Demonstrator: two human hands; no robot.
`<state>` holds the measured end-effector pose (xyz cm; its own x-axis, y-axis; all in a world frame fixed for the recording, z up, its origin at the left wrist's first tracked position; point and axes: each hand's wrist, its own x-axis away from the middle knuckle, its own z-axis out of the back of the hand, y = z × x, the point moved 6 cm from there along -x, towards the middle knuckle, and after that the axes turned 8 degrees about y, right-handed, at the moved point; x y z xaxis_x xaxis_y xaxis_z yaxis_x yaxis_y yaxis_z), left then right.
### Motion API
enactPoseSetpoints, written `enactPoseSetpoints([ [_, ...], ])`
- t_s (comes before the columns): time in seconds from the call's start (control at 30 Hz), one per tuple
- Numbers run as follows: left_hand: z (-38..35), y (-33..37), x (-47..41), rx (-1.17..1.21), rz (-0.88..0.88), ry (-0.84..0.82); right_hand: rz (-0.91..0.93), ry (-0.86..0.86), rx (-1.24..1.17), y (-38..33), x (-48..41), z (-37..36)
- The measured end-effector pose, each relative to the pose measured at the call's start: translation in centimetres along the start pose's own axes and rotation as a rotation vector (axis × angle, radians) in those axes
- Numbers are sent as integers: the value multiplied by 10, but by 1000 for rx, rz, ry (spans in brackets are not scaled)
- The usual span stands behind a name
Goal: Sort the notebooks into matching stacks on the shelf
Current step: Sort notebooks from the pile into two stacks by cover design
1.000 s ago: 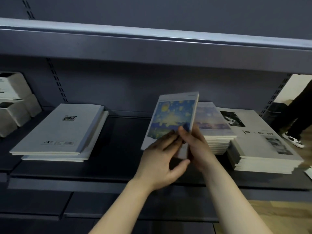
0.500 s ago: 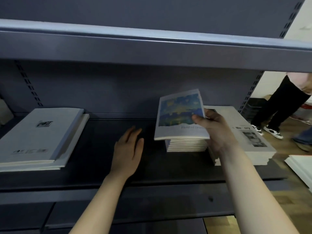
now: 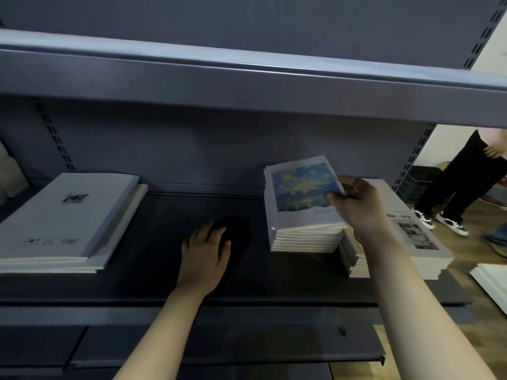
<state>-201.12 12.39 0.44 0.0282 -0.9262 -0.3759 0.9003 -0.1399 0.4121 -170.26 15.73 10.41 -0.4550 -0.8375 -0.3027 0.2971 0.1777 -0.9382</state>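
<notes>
Right hand [image 3: 356, 207] gripping the right edge of the starry blue notebook [image 3: 300, 192], on top of the small stack [image 3: 304, 237] in the middle of the dark shelf [image 3: 164, 286]. Left hand [image 3: 204, 253] flat and open on the bare shelf, holding nothing. Two grey notebooks [image 3: 65, 220] far left, a "Memory" pile [image 3: 417, 242] just right of the small stack.

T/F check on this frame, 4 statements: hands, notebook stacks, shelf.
1. The right hand is on the painted-cover notebook atop the middle stack. True.
2. The left hand holds a notebook. False: it lies flat and empty on the shelf.
3. The left stack has painted covers. False: its top cover is plain grey with a small dark logo.
4. The "Memory" stack sits right of the middle stack. True.
</notes>
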Motion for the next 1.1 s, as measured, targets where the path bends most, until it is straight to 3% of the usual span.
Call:
enactPoseSetpoints([
  [0.7,-1,0,3,-36,22,-21,159,58,549,6,-12,-15],
  [0.87,3,-1,4,-7,18,-16,258,160,741,-9,-3,-13],
  [1.1,36,-37,1,-46,57,67,530,-71,566,-41,50,-44],
])
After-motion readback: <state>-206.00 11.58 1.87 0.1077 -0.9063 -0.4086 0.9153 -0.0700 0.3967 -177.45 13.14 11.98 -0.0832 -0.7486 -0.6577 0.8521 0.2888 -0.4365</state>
